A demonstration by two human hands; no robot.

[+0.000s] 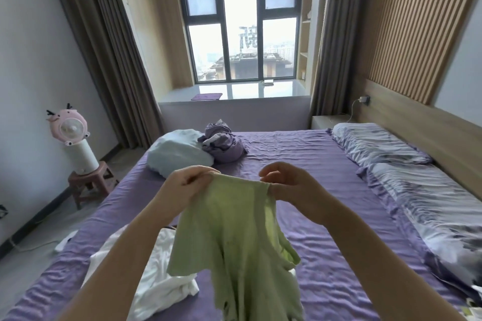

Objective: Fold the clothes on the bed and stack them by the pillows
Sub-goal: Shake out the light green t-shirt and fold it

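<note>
Centre frame: green shirt [234, 229] held up above the bed [326, 190], hanging down toward the lower edge. Left hand [182, 187] pinches its top left corner, fingers [200, 171] curled round the fabric. Right hand [289, 185] pinches the top right corner; the other fingers are loosely curled above it. White clothes [156, 276] lie crumpled on the purple sheet at lower left, partly behind the shirt. Upper middle of the bed: light blue bundle [177, 154] touching a purple bundle [224, 146]. Two patterned pillows [391, 154] run along the right side by the headboard [427, 133]. Pink fan [71, 135] on a stool [90, 182] at left.
</note>
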